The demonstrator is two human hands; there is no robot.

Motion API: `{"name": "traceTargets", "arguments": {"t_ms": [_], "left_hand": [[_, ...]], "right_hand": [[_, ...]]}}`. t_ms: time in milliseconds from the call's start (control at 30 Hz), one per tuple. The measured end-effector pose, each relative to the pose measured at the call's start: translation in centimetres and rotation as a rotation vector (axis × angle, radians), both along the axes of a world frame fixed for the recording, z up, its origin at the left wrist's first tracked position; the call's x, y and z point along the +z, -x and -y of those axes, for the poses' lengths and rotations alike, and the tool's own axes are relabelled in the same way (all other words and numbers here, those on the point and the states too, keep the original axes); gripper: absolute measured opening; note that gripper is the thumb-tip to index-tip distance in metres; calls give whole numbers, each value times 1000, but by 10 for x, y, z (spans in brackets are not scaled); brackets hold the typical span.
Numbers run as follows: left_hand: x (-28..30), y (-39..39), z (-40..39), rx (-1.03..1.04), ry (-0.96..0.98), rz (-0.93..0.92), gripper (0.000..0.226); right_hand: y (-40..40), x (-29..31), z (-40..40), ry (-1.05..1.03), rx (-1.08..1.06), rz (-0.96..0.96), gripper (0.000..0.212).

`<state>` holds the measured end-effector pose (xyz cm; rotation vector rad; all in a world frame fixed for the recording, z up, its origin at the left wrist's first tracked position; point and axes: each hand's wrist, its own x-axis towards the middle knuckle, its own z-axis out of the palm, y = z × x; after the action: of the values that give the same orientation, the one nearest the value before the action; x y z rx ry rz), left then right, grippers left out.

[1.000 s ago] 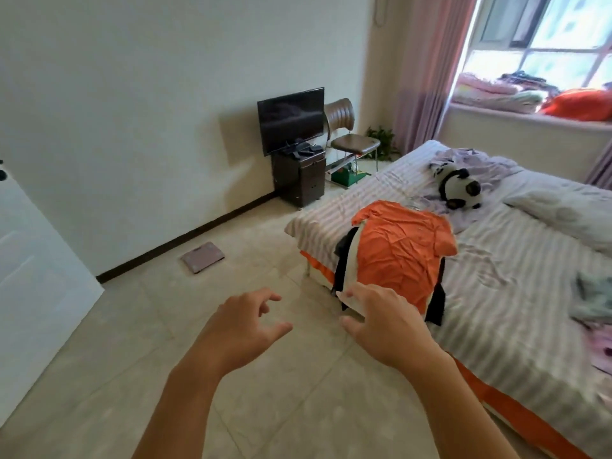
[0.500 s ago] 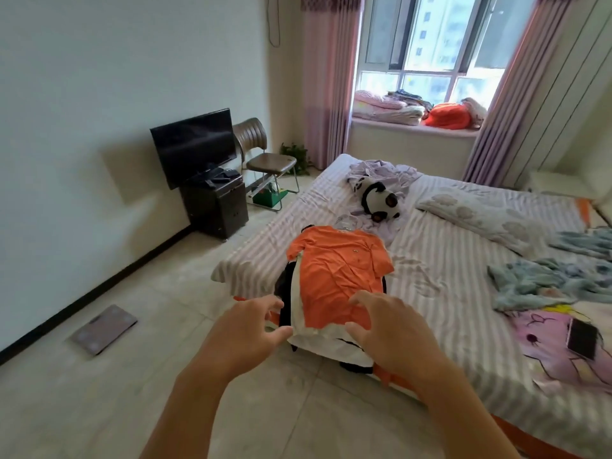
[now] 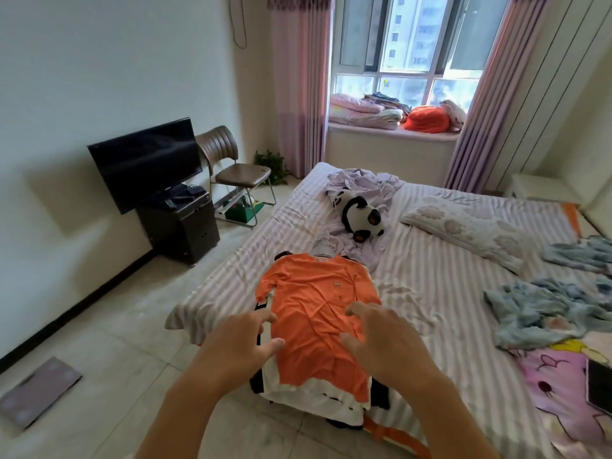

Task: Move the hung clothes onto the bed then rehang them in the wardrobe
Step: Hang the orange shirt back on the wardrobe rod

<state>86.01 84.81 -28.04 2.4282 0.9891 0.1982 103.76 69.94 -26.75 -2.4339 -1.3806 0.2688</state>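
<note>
Both hands are seen low in the frame, reaching forward over the pile of clothes: the left hand (image 3: 243, 342) at lower centre-left and the right hand (image 3: 385, 339) at lower centre-right, each with fingers spread and loosely curled, nothing held between them. Compared with a second ago, the view has been swung from the floor and wall toward the bed (image 3: 430, 276), and the hands have been brought from over the tiles to over the orange shirt (image 3: 314, 313); whether the fingertips touch the cloth cannot be told. The shirt lies on top of a stack of white and black garments (image 3: 298, 395) at the near edge of the bed, centre of the frame, its hem hanging slightly past the mattress. Something pale, perhaps a hanger, shows at the collar. The clothes are judged to be already laid down, so a grasp for rehanging seems to be prepared. No wardrobe is visible.
</note>
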Motion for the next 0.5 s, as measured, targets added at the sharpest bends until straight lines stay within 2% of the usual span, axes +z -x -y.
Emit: {"name": "traceTargets", "arguments": {"t_ms": [500], "left_hand": [[-26,-172,-153,-9,61,-23,41]], "right_hand": [[-171,-18,-146,52,-11,-9,42]]}}
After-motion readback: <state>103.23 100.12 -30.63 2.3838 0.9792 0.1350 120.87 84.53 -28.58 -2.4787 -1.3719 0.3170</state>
